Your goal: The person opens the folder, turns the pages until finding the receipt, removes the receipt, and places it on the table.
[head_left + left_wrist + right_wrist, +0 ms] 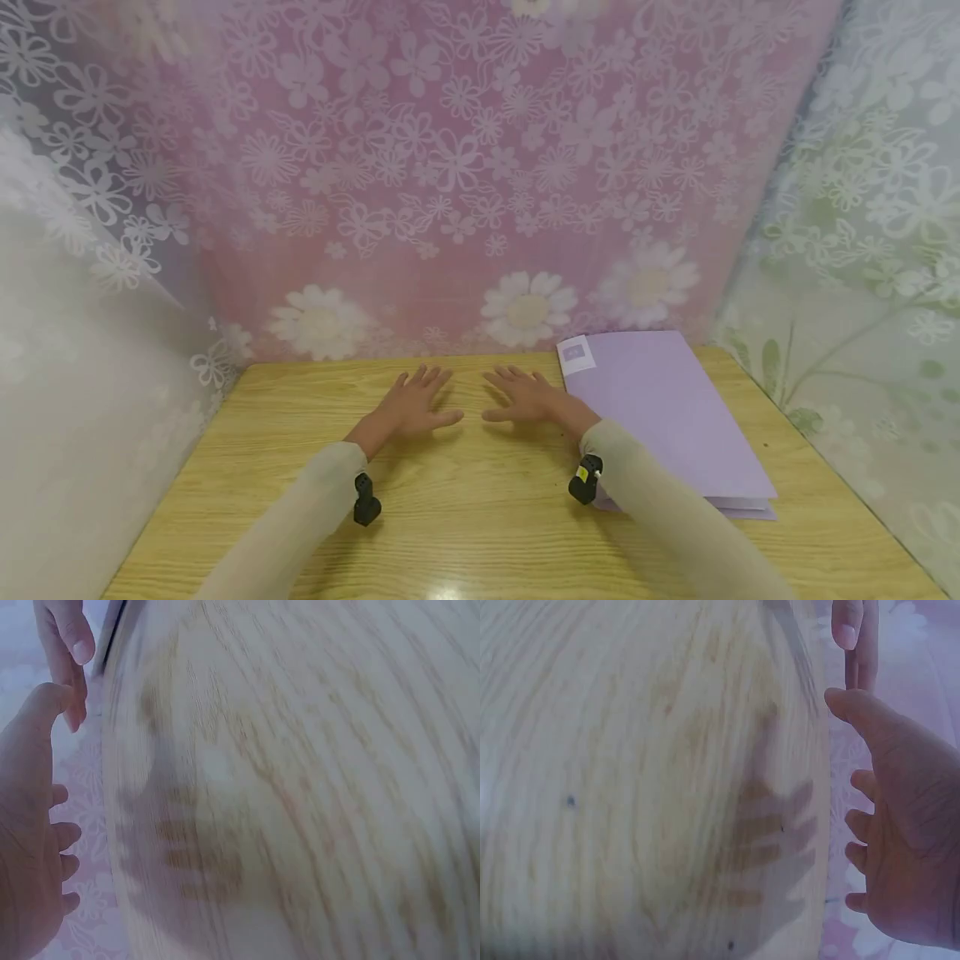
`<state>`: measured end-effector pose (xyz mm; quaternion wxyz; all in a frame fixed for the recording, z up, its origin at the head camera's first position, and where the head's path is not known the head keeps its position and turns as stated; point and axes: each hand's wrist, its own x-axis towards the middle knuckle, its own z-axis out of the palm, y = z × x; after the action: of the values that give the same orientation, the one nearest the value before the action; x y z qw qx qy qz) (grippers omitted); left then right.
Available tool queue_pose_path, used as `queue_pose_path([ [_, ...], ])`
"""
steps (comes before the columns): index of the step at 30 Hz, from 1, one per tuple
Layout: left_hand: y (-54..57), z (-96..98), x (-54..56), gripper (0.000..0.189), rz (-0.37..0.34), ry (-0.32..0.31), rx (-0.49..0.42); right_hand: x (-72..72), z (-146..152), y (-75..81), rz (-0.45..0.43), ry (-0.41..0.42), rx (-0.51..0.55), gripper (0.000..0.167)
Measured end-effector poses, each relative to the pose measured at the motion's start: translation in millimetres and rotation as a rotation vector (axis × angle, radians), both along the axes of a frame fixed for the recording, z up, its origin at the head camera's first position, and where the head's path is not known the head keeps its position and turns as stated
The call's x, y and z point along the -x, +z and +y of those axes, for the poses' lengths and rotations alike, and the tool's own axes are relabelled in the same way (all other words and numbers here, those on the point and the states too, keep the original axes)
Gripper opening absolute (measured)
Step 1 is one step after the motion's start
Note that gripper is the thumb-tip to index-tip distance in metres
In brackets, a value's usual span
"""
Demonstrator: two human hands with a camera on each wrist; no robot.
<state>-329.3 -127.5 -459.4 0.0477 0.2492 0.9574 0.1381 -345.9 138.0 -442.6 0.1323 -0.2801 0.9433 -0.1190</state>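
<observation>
head view: flat lilac rectangular folder (pixel 660 408), apparently plastic, with white paper label (pixel 576 356) at far left corner, lies on the right of the yellow wood-grain bench (pixel 472 508). judged light, stiff-covered, slightly slippery, not fragile; best pinched, both covers together, at the near edge. left hand (pixel 412 405) and right hand (pixel 527 398): fingers spread, holding nothing.

left wrist view: palm empty.

right wrist view: likewise.

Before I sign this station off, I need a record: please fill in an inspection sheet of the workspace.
Surface: wood-grain table, a few small dark specks.
Job's things: lilac folder lying on the table's right side, white label at its far left corner.
Clutter: nothing seen.
Hands: left hand and right hand above the table, fingers spread, holding nothing.
Cables: nothing seen.
Surroundings: pink flowered backdrop behind the table.
</observation>
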Motion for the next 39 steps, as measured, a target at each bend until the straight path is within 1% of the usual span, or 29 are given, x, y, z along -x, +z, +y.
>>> queue_pose_path([
  [4, 2.0, 9.5, -2.3, 0.088, -0.042, -0.012, -0.054, 3.3, 8.9, 8.7, -0.039, -0.005, -0.015, 0.085],
  [7, 3.5, 22.7, -3.1, 0.088, -0.055, -0.027, -0.094, 6.2, 20.0, 20.2, -0.052, -0.022, -0.040, 0.086],
  [9, 2.5, 34.3, -2.5, 0.088, -0.054, -0.035, -0.123, 7.7, 30.5, 30.5, -0.057, -0.043, -0.051, 0.087],
  [11, 2.8, 49.1, -3.2, 0.087, -0.059, -0.046, -0.166, 9.4, 45.1, 40.7, -0.045, -0.062, -0.056, 0.090],
  [14, 1.2, 75.1, -5.1, 0.084, -0.038, -0.073, -0.230, 11.4, 71.9, 55.7, -0.031, -0.088, -0.051, 0.094],
  [16, -1.6, 94.9, -7.6, 0.082, -0.010, -0.091, -0.271, 11.3, 92.4, 65.4, -0.024, -0.112, -0.038, 0.095],
  [18, -5.6, 115.2, -11.1, 0.081, -0.003, -0.095, -0.317, 10.2, 114.9, 73.1, -0.013, -0.129, -0.015, 0.096],
  [20, -10.8, 136.1, -14.8, 0.082, -0.022, -0.083, -0.366, 8.0, 139.5, 77.9, 0.009, -0.145, 0.015, 0.095],
  [21, -13.7, 146.2, -16.7, 0.083, -0.048, -0.072, -0.404, 6.6, 152.0, 79.2, 0.018, -0.158, 0.031, 0.095],
  [23, -17.5, 164.8, -22.4, 0.087, -0.138, -0.036, -0.493, 4.1, 177.6, 78.2, 0.045, -0.175, 0.054, 0.096],
  [25, -21.2, 181.1, -28.4, 0.092, -0.236, -0.001, -0.598, -1.5, 201.1, 75.5, 0.046, -0.211, 0.069, 0.097],
  [27, -23.1, 195.2, -34.5, 0.097, -0.320, 0.039, -0.707, -7.4, 222.5, 69.8, 0.049, -0.238, 0.083, 0.097],
  [29, -24.0, 206.9, -39.4, 0.101, -0.363, 0.062, -0.789, -15.0, 241.3, 62.2, 0.046, -0.266, 0.091, 0.098],
  [31, -26.1, 216.7, -43.0, 0.105, -0.374, 0.092, -0.829, -21.9, 258.2, 53.0, 0.022, -0.298, 0.104, 0.099],
  [33, -28.5, 223.9, -45.7, 0.109, -0.367, 0.127, -0.850, -27.9, 271.4, 43.5, -0.020, -0.337, 0.125, 0.101],
  [36, -34.0, 232.5, -47.8, 0.112, -0.321, 0.185, -0.823, -35.9, 286.8, 30.9, -0.085, -0.406, 0.138, 0.105],
  [39, -39.7, 239.8, -48.6, 0.112, -0.267, 0.227, -0.783, -42.4, 296.4, 19.9, -0.154, -0.449, 0.144, 0.106],
])
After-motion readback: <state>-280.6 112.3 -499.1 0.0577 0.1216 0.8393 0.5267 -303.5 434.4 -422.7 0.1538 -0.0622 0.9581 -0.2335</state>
